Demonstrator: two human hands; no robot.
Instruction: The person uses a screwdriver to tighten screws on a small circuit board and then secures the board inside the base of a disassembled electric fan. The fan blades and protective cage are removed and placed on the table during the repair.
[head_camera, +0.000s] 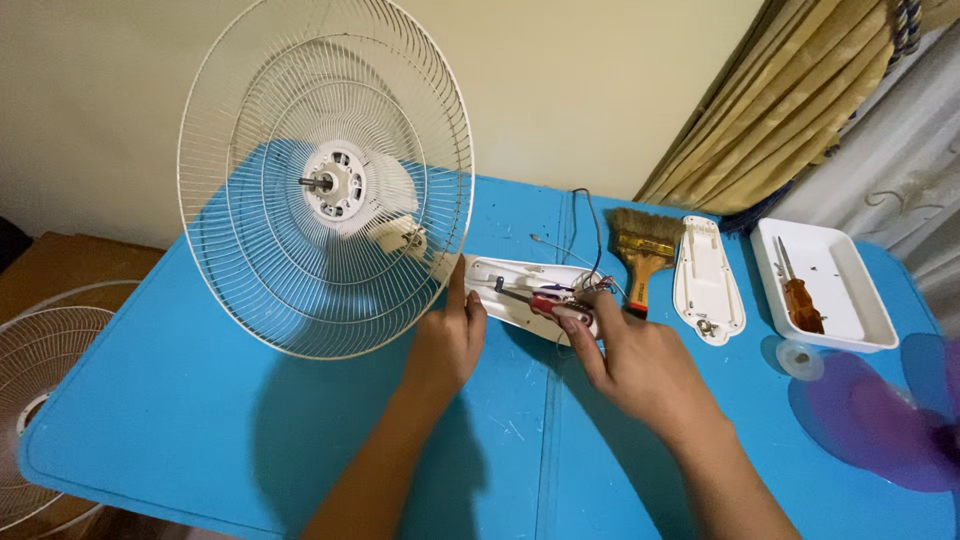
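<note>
Now R hand (640, 365) grips screwdriver (553, 304) over fan base (500, 275), L hand (447, 340) steadying w/ fingers spread.

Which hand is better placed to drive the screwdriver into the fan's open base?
Right. The right hand already grips the red screwdriver over the open base, while the left hand braces the base's edge.

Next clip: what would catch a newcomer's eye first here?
The big white wire fan guard stands upright at the left of the bright blue table. Beside it, the right hand holds a red-handled screwdriver over a white fan base, which the left hand touches.
</note>
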